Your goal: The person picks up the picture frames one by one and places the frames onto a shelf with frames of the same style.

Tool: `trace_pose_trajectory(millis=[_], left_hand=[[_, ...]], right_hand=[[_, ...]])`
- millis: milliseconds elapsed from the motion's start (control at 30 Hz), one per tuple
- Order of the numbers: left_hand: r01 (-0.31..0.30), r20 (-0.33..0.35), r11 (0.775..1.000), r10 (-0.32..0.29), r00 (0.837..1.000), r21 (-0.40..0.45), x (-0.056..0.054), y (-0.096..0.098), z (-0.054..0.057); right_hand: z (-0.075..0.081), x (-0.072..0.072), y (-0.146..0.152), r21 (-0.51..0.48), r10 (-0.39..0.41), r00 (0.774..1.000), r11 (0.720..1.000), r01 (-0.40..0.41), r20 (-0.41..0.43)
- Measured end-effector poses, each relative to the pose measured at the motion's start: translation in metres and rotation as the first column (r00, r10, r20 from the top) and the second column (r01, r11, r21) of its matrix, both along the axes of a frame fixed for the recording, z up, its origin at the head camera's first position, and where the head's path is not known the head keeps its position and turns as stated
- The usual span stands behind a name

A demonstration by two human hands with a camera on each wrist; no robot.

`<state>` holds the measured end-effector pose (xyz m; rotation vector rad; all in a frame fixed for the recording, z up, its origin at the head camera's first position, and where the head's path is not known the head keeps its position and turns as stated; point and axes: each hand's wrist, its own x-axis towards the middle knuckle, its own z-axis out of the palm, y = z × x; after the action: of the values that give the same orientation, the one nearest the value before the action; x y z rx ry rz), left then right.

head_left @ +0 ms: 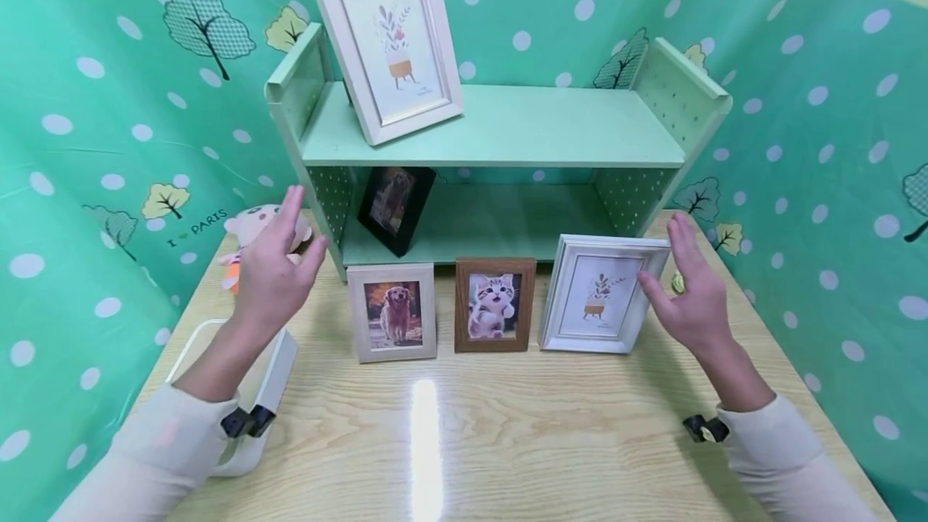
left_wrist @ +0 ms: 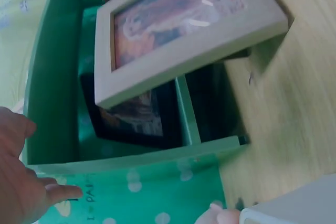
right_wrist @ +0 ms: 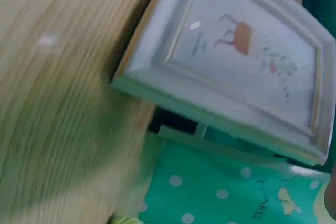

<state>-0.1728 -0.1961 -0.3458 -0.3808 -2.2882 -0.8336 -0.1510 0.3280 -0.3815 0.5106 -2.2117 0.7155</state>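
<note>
We've got left hand (head_left: pixel 274 276) by the shelf (head_left: pixel 573 127) and right hand (head_left: pixel 692 296) near the white frame (head_left: pixel 603 296) on the table (head_left: pixel 522 441), both straight-fingered, holding nothing, so best grip its side edges evenly, avoiding the brown frame (head_left: pixel 495 304).

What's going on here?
A person holds nothing: the open left hand is near the green shelf, the open right hand beside the white plant-print frame. That one, a brown kitten frame and a beige dog frame stand in a row before the shelf; a black frame and a larger plant-print frame are on it.
</note>
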Motion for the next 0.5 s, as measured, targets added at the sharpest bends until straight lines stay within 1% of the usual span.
trace_pose_trajectory(millis=[33,100,167,233,333,400,500], left_hand=[[-0.019,0.017,1.000,0.019,1.000,-0.004,-0.003,-0.001,0.001],[-0.041,0.078,0.999,0.041,0.996,-0.011,-0.009,-0.004,0.004],[-0.049,0.178,0.999,0.050,0.983,-0.007,-0.014,-0.007,0.007],[-0.036,0.274,0.999,0.028,0.961,0.025,-0.020,-0.009,0.010],[-0.008,0.364,0.995,-0.029,0.931,0.102,-0.028,-0.011,0.012],[0.013,0.392,0.987,-0.075,0.917,0.158,-0.033,-0.012,0.012],[0.027,0.407,0.976,-0.115,0.906,0.215,-0.038,-0.012,0.012]], right_hand=[[-0.001,-0.001,0.002,-0.013,-0.003,1.000,1.000,0.003,0.010],[-0.001,-0.001,0.006,-0.022,-0.022,0.999,1.000,0.023,0.041],[-0.003,-0.001,0.009,-0.036,-0.042,0.995,0.998,0.045,0.091],[-0.005,-0.001,0.013,-0.061,-0.051,0.988,0.996,0.061,0.148],[-0.012,0.000,0.018,-0.137,-0.020,0.967,0.989,0.057,0.253],[-0.017,0.001,0.021,-0.175,0.002,0.953,0.983,0.054,0.304],[-0.024,0.002,0.024,-0.213,0.033,0.938,0.976,0.044,0.345]])
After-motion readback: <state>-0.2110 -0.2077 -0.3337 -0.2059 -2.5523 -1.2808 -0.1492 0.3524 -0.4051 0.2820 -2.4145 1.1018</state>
